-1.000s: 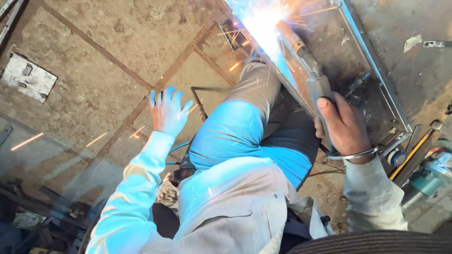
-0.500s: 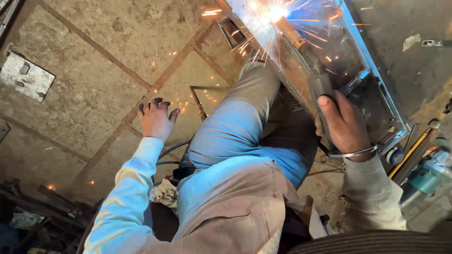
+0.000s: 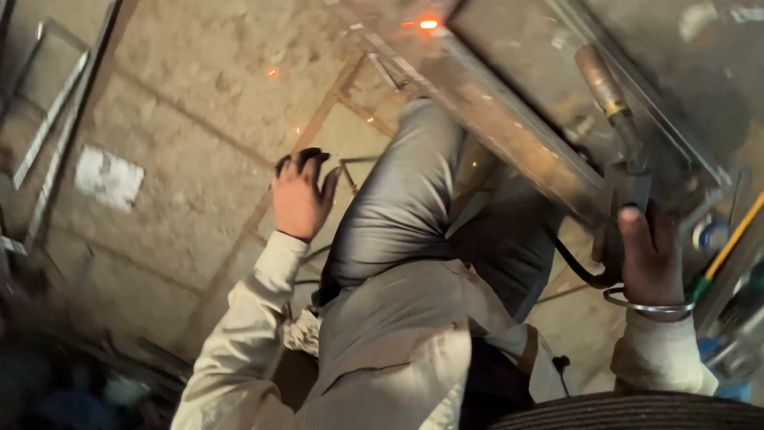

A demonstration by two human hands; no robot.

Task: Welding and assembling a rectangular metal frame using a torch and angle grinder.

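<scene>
Right hand [image 3: 651, 253] clenched around brown-tipped metal welding torch [image 3: 613, 111] beside rectangular steel frame [image 3: 509, 119]; left hand [image 3: 300, 195] half-curled, empty, over concrete floor [image 3: 183, 119].

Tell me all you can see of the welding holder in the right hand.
The welding holder is a long tool with a brownish, worn tubular body, a brass-coloured band partway along, and a darker lower section. It lies slanted behind a see-through shield, its far end toward the top of the view. The right hand grips its lower end. A black cable loops away below the grip. An orange glow sits near the shield's far edge.
</scene>
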